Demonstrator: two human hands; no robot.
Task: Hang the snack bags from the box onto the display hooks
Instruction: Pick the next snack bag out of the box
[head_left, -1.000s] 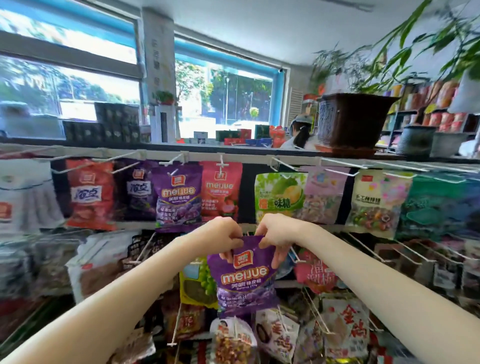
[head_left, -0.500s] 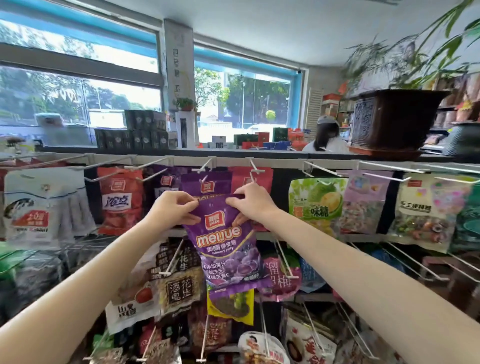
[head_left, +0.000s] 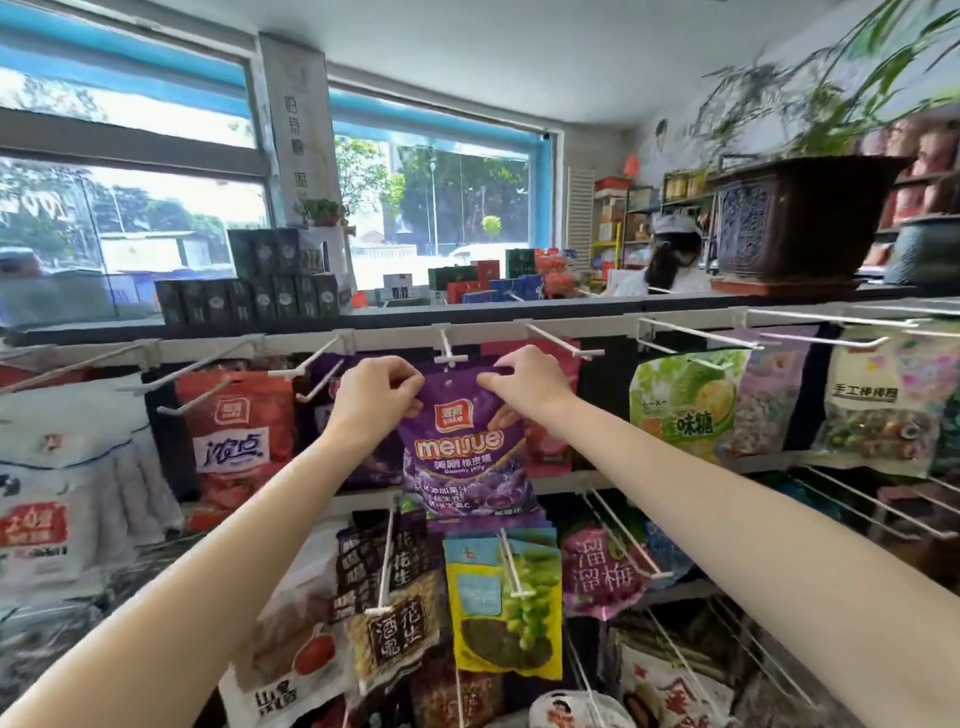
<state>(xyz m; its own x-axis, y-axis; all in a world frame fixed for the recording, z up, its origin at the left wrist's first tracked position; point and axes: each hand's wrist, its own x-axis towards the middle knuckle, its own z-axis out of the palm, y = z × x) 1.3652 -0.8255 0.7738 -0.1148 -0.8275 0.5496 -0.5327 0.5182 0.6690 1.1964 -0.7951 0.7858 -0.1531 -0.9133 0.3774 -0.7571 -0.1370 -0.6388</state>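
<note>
A purple gummy snack bag (head_left: 462, 447) hangs between my hands in front of the top row of the rack. My left hand (head_left: 371, 397) pinches its top left corner and my right hand (head_left: 524, 384) pinches its top right corner. The bag's small hang hole sits just below the tip of a white display hook (head_left: 449, 351) on the top rail. More purple bags hang behind it on that hook. The box is out of view.
Neighbouring hooks carry a red bag (head_left: 236, 436) to the left and a green bag (head_left: 685, 400) to the right. A yellow-green bag (head_left: 504, 608) and other packets hang on lower hooks. A dark planter (head_left: 795, 218) stands on the shelf top; a person (head_left: 670, 260) sits behind it.
Both hands have lifted the purple bag from the lower rows up to the top rail's hook, and the view has shifted rightward relative to the rack.
</note>
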